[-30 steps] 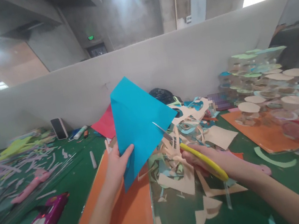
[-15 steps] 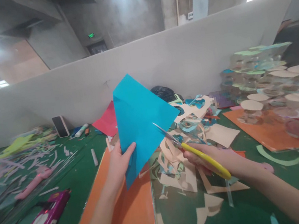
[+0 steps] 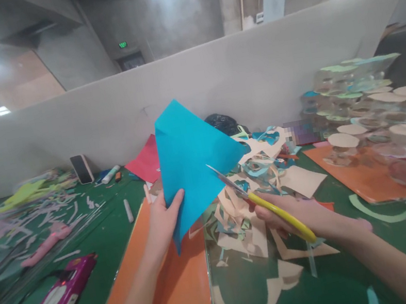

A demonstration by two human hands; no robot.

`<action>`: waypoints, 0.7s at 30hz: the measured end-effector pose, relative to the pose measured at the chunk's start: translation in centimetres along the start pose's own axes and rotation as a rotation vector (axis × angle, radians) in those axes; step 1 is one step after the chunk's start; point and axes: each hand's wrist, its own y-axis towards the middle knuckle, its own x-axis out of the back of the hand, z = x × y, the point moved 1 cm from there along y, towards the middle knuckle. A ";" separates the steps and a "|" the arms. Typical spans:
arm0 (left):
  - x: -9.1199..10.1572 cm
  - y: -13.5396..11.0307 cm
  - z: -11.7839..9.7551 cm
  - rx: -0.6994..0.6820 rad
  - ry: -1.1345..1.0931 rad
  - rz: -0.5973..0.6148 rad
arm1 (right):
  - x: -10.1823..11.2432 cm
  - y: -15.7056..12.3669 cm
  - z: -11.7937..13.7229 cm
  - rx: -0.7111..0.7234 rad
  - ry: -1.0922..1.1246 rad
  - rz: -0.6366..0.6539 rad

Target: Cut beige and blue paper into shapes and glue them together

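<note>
My left hand pinches the lower corner of a folded blue paper sheet and holds it up above the green table. My right hand grips yellow-handled scissors. Their metal blades point up and left and touch the sheet's right edge. Under my left forearm lies an orange sheet.
A heap of beige and blue paper offcuts lies between my hands. Paper-topped cups crowd an orange board at the right. A magenta tool, a pink tool, strips, a phone and a red sheet lie left, before a grey partition.
The blue sheet and my left hand have drifted slightly right and up. The scissors stay at the sheet's right edge, and the camera view has shifted a little.
</note>
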 end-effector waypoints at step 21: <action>-0.4 -0.8 -0.2 -0.074 0.087 -0.011 | 0.1 -0.1 -0.3 0.086 -0.135 0.004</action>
